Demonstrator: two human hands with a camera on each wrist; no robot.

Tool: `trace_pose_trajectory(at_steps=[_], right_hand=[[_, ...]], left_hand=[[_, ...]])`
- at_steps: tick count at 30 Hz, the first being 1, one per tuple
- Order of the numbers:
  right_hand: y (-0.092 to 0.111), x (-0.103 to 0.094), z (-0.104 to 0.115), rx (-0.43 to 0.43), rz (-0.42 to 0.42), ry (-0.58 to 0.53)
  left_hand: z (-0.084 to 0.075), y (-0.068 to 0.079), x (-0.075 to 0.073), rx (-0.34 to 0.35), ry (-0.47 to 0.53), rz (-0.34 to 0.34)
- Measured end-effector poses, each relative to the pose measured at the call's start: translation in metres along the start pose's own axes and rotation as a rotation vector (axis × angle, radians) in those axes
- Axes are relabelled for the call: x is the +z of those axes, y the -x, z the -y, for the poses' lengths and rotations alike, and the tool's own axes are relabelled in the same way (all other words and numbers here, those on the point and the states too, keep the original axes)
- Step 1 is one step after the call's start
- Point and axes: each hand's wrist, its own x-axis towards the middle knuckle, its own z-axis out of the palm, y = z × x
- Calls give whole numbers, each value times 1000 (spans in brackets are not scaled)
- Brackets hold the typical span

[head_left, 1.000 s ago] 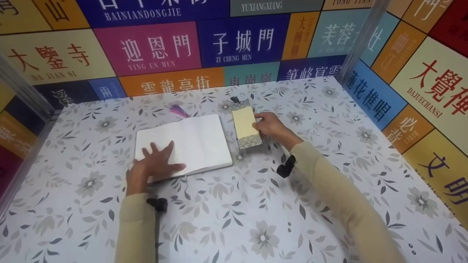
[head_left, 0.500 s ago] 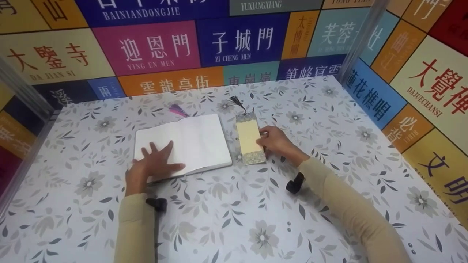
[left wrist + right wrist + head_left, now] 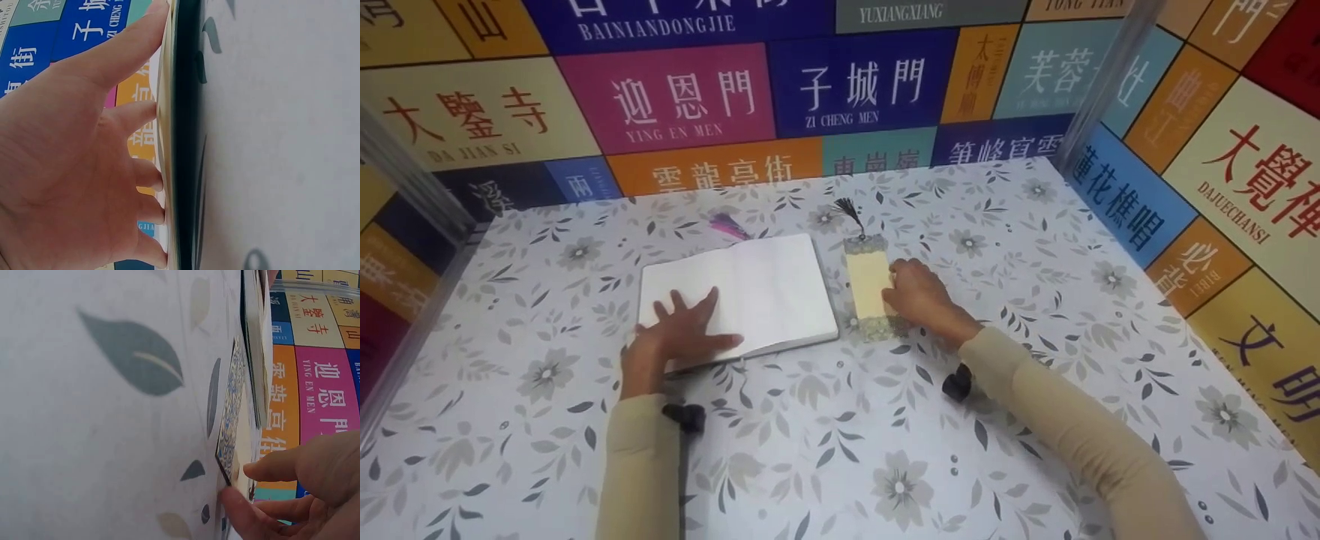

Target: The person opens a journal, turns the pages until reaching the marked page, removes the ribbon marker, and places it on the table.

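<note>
In the head view, the bookmark (image 3: 868, 285) has shifted nearward onto the tabletop (image 3: 795, 465), just right of the open notebook (image 3: 780, 292); laying it down looks nearly done. Wide room lies nearward. The left wrist view shows the left hand (image 3: 67, 152) spread against the notebook. In the right wrist view, the right hand (image 3: 329, 481) meets the bookmark's edge; whether it pinches, one cannot tell.
</note>
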Motion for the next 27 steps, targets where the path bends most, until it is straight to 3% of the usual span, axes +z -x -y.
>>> trace_pose_trajectory(at_steps=[4, 12, 17, 23, 27], right_hand=[[3, 4, 11, -88, -35, 18], [5, 14, 29, -280, -8, -19], [7, 16, 39, -429, -9, 12], [9, 16, 51, -550, 128, 68], [9, 18, 57, -571, 243, 113]], left_hand=[[-1, -1, 0, 6, -5, -2], [-2, -1, -1, -5, 0, 9], [-1, -1, 0, -6, 34, 14], [0, -1, 0, -5, 40, 9], [-1, -2, 0, -2, 40, 9]])
